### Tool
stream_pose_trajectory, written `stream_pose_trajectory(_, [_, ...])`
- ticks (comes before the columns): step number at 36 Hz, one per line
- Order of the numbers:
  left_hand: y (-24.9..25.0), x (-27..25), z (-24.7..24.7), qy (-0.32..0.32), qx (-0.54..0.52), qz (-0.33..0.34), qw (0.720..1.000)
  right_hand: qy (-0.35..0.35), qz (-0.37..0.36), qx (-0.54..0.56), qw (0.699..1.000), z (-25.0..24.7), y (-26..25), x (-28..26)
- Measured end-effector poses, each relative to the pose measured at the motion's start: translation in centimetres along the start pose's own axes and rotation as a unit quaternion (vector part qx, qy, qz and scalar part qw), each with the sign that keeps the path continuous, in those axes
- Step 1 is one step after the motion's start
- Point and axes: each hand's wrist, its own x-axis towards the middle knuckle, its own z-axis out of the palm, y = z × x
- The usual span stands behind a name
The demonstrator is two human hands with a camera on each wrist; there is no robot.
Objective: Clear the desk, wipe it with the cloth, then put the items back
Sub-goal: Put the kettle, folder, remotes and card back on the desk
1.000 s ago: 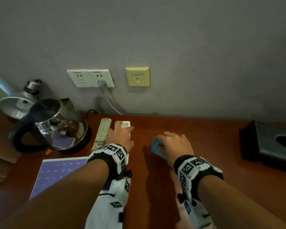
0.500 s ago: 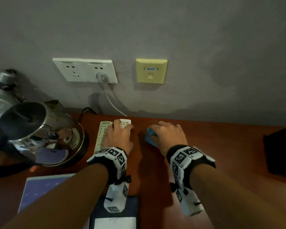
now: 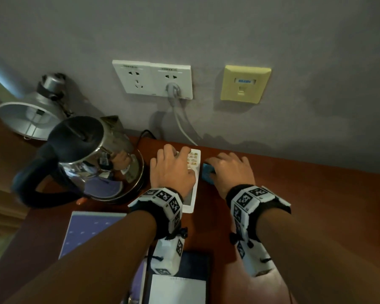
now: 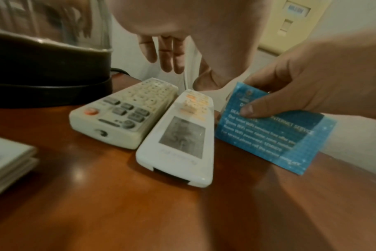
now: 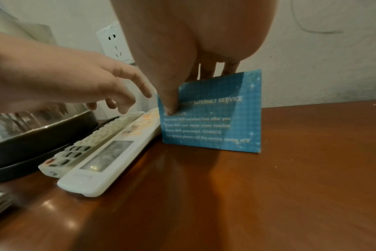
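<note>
My right hand [image 3: 230,172] pinches the blue wifi card [image 5: 210,112]: thumb on the printed face, fingers behind. The card stands upright, lower edge on the tabletop [image 5: 290,186], close to the wall and just right of the screen remote [image 4: 180,135]. The button remote [image 4: 122,112] lies alongside that one, next to the kettle base [image 4: 43,84]. My left hand [image 3: 171,170] hangs over both remotes, fingers loose and spread, holding nothing.
</note>
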Motion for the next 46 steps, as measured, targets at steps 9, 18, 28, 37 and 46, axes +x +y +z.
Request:
stream_pose_trajectory(9, [1.2,-1.2,-1.2,0.013,-0.018,0.004,1.000,0.039,0.009,-0.008,0.999,-1.5,1.2,-2.0])
stream_pose_trajectory(18, [7.4,-5.5,-2.9,0.034,-0.029,0.050,0.998,0.087,0.080,-0.008,0.993,-4.2,6.6,-10.0])
stream_pose_trajectory(28, [18.9,-15.9,-1.9,-0.024,-0.049,0.132,0.990,0.091,0.200,-0.015,0.975,-4.1,16.2,-25.8])
stream_pose_trajectory(37, [28.9,-28.7,2.0,-0.144,-0.033,0.201,0.968,0.054,0.299,0.009,0.953,-0.5,23.6,-42.7])
stream_pose_trajectory(46, [35.2,-37.5,5.0,-0.258,-0.058,0.257,0.930,0.007,0.428,0.077,0.901,4.4,27.7,-53.6])
